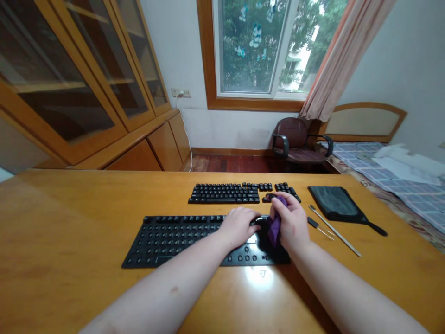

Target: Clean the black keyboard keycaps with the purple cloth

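Note:
A black keyboard (174, 243) with its keycaps off lies on the wooden desk (66, 232). My left hand (238, 227) rests on its upper right part, holding nothing. My right hand (291, 220) grips a purple cloth (274, 225) against the keyboard's right end. Rows of black keycaps (224, 193) stand just beyond the keyboard, with a smaller group (287, 189) to their right. Right of my right hand lie a small wire keycap puller (314, 224), a long thin stick (335, 232) and a flat black pad with a handle (337, 204).
A wooden glass-fronted cabinet (69, 74) stands at the left. Beyond the desk are a window (257, 46) and a dark office chair (295, 141). A bed with a checked cover (392, 171) lies beyond the desk's right edge.

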The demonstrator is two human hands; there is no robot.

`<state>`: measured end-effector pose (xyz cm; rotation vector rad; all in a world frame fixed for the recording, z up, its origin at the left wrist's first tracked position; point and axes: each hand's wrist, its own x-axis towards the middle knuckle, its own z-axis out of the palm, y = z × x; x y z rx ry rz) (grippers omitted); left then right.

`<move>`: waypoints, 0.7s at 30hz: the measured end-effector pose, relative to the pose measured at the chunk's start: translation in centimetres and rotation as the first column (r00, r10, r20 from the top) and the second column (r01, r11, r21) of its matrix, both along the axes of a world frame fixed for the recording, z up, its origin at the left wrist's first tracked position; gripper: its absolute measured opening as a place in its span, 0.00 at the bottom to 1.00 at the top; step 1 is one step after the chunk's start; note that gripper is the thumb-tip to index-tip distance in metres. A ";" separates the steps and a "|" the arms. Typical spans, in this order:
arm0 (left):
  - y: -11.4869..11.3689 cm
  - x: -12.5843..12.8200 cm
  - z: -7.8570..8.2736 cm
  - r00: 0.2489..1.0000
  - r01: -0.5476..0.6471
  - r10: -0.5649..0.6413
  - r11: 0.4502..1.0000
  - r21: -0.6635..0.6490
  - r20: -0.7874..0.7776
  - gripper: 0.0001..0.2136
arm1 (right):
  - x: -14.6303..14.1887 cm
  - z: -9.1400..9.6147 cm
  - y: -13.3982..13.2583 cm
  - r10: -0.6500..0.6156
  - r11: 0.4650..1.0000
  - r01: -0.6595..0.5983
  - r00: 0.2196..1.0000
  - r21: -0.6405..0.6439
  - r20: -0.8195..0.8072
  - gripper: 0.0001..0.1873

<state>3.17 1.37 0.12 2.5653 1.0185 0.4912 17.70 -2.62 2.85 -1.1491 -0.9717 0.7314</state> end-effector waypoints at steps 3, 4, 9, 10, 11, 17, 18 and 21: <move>0.1 -0.1 -0.3 1.000 0.013 -0.013 1.000 0.018 0.007 0.17 | 1.1 2.2 -0.4 -0.027 1.000 0.028 0.998 0.007 -0.062 0.21; 0.1 -0.1 -0.3 1.000 0.014 -0.014 1.000 0.020 0.009 0.17 | 1.6 2.7 -0.5 -0.045 0.999 0.045 0.998 0.001 -0.041 0.22; 0.1 -0.1 -0.5 1.000 0.002 -0.002 1.000 0.016 0.018 0.16 | 4.5 1.3 -0.8 -0.140 0.985 0.153 0.978 -0.079 0.153 0.22; 0.1 -0.1 -0.5 1.000 0.001 -0.001 1.000 0.016 0.020 0.15 | 5.1 0.5 -0.7 -0.151 0.980 0.174 0.965 -0.092 0.216 0.21; 0.0 -0.1 -0.5 1.000 -0.001 0.000 1.000 0.017 0.023 0.15 | 5.8 -0.3 -0.6 -0.172 0.975 0.206 0.939 -0.086 0.298 0.20; 0.0 -0.1 -0.4 1.000 0.001 -0.002 1.000 0.009 0.024 0.15 | 8.2 -2.3 0.1 0.232 0.973 -0.137 0.569 -0.187 0.789 0.12; 0.0 -0.1 -0.4 1.000 0.003 -0.004 1.000 0.006 0.023 0.15 | 8.3 -2.2 0.1 0.282 0.959 -0.173 0.519 -0.224 0.807 0.11; 0.0 -0.1 -0.3 1.000 0.012 -0.013 1.000 0.006 0.025 0.15 | 8.1 -1.5 0.0 0.362 0.924 -0.277 0.411 -0.264 0.837 0.09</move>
